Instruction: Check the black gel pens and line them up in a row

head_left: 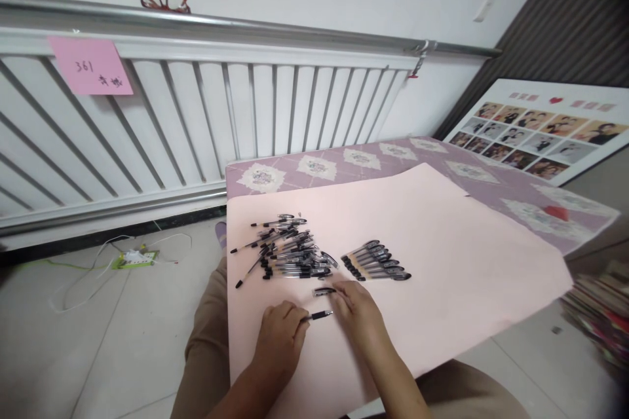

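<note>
Two hands meet over one pen at the near edge of the pink sheet, just short of the loose pen pile.

The left hand (281,335) is curled, its fingertips pinching a black-tipped pen (318,315) whose long axis runs roughly sideways, its free end pointing at the right hand (358,311). That right hand lies just beside the pen tip with fingers bent down, and appears to touch a separate pen cap (324,291) on the side nearer the pile; whether it grips the cap I cannot tell. Just beyond both hands sits the jumbled pen pile (287,252); to the right of the pile, slightly apart, lies a neat row of pens (376,262), side by side. No containers show. Everything rests on the pink sheet (442,255) spread over the desk (491,177).
</note>
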Demonstrator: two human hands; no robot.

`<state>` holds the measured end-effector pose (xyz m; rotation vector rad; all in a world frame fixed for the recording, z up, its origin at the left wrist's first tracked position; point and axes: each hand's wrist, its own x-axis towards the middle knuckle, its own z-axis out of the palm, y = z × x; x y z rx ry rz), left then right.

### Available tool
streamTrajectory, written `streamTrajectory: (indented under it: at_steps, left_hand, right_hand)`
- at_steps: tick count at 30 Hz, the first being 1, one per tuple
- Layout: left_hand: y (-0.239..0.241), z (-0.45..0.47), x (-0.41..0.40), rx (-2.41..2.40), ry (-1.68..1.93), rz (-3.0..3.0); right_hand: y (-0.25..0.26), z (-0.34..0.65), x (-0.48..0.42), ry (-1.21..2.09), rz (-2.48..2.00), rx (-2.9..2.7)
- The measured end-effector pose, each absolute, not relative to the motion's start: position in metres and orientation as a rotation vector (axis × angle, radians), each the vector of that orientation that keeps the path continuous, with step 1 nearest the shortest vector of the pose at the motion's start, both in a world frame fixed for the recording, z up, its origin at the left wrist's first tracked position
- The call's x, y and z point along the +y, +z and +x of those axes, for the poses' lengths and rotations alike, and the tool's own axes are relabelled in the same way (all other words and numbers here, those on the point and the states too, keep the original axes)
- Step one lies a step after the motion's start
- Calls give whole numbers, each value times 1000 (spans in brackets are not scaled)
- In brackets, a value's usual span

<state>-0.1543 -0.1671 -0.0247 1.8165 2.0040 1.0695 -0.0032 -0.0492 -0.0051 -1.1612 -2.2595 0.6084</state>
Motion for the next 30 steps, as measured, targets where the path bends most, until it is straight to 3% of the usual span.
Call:
streamTrajectory:
  at_steps: [10, 21, 30]
  left_hand:
    - [-25, -155, -167, 2011, 1088, 1812]
    - [-21, -154, -167, 2022, 1049, 1799]
    - [-19, -154, -166, 2046, 1032, 1849]
  right_hand:
    - [-11, -13, -50, 425, -1125, -2519]
    - [14, 31, -58, 1313, -1220, -1924]
    - [20, 39, -64, 1511, -1249, -1788]
